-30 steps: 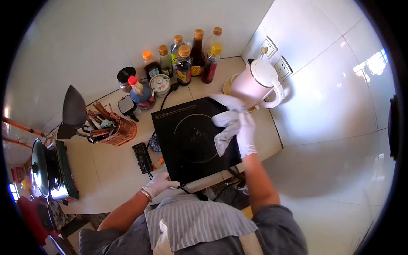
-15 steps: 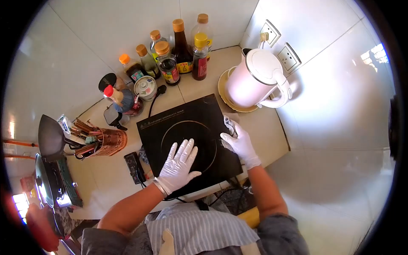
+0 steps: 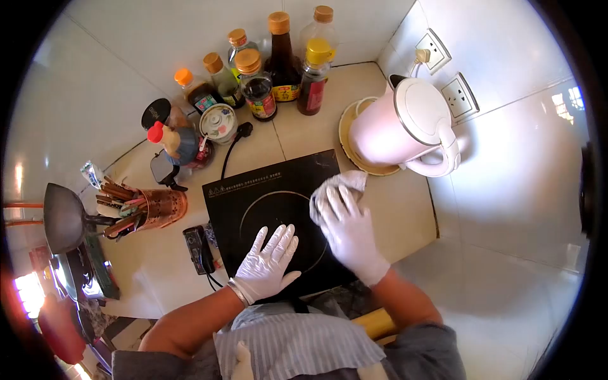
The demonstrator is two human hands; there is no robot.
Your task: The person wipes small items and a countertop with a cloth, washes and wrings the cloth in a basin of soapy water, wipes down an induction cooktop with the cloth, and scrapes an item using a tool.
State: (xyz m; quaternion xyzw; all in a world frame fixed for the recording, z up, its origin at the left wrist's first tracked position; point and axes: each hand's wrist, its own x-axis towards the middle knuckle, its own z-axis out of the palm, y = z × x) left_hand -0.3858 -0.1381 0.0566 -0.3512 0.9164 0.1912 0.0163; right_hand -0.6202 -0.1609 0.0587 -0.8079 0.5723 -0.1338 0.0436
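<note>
Two gloved hands work at a black hob (image 3: 297, 170) set on the tabletop (image 3: 142, 273). Left hand (image 3: 263, 272): laid palm-down on the near part of the glass, grip unclosed, fingers spread, probably to brace the hob. Right hand (image 3: 352, 244): fingers over a crumpled grey cloth (image 3: 354, 182) at the hob's right edge, apparently to press it down; whether the grip closes on it cannot be told. Kettle (image 3: 383, 132): upright on a plate (image 3: 345, 136), which may catch drips. Bottles (image 3: 283, 63) stand grouped by the wall, likely for reach; the holder (image 3: 166, 209) keeps utensils (image 3: 120, 191) together.
</note>
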